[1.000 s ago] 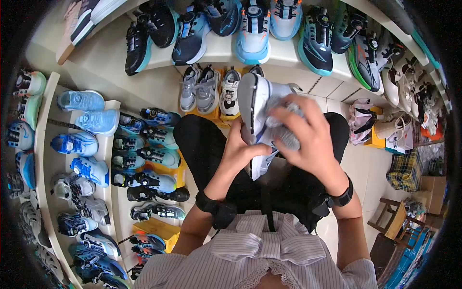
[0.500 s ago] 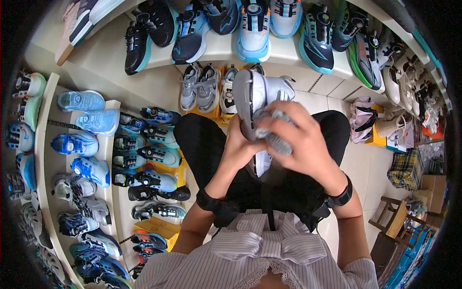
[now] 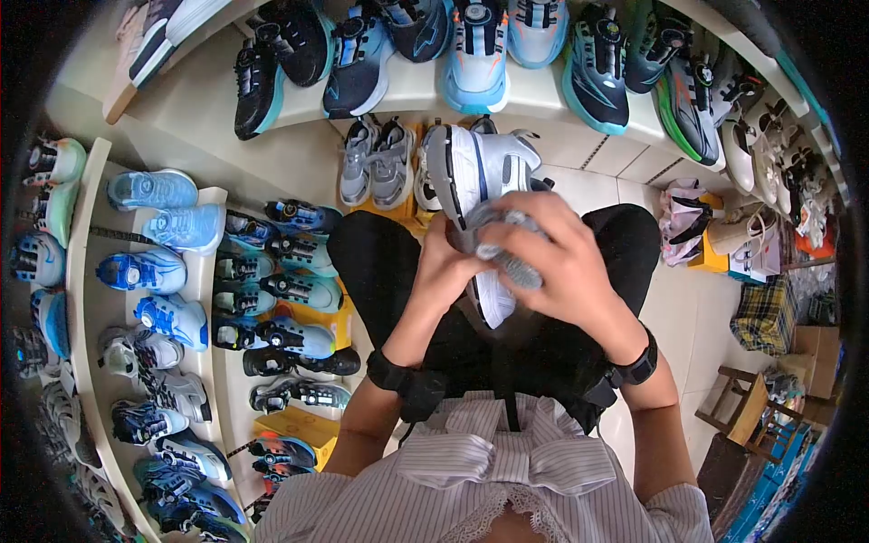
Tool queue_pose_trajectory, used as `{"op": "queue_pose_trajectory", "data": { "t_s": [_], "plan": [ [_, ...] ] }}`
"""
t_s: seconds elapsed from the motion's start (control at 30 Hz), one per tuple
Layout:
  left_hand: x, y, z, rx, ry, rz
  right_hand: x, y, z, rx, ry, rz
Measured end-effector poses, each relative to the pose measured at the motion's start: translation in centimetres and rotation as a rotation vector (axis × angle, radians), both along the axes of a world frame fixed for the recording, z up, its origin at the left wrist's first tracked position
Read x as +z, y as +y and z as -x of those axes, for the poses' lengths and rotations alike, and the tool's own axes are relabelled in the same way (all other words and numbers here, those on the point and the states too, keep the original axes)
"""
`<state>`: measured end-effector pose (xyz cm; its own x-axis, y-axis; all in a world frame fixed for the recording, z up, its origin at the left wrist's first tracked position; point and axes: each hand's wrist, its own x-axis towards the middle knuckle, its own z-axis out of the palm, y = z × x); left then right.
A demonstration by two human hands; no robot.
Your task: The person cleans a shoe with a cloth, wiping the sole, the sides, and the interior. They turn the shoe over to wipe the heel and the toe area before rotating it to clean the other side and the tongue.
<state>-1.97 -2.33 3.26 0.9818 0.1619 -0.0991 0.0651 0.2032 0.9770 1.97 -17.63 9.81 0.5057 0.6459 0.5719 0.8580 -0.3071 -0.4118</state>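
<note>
Since a second ago, the white sneaker [image 3: 472, 167] has turned a little, so its white sole with a dark blue stripe faces the camera more squarely. It is held sole-side up above the person's black-clad lap [image 3: 380, 262], its toe pointing away.

The left hand [image 3: 442, 264] grasps the sneaker's left side, fingers curled around it. The right hand [image 3: 566, 262] is clenched on a grey cloth wad [image 3: 507, 246], pressing it against the sneaker's middle. Both wrists wear black bands.

Blue and black sneakers line the stepped shelf [image 3: 206, 195] at left. More sit along the front edge of the upper shelf [image 3: 412, 90].
</note>
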Motion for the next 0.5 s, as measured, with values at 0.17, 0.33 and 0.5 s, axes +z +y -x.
{"op": "queue_pose_trajectory", "data": {
  "t_s": [0.17, 0.33, 0.5],
  "plan": [
    [0.6, 0.0, -0.2, -0.017, 0.071, 0.103, -0.9, -0.5, -0.1, -0.157, 0.005, -0.119],
    [0.7, -0.2, -0.4, 0.031, 0.106, 0.267, -1.2, -0.8, 0.9, -0.126, -0.019, -0.057],
    [0.6, 0.6, -0.5, 0.025, 0.109, 0.274, -2.2, -1.9, 1.0, -0.105, 0.087, 0.001]
  ]
}}
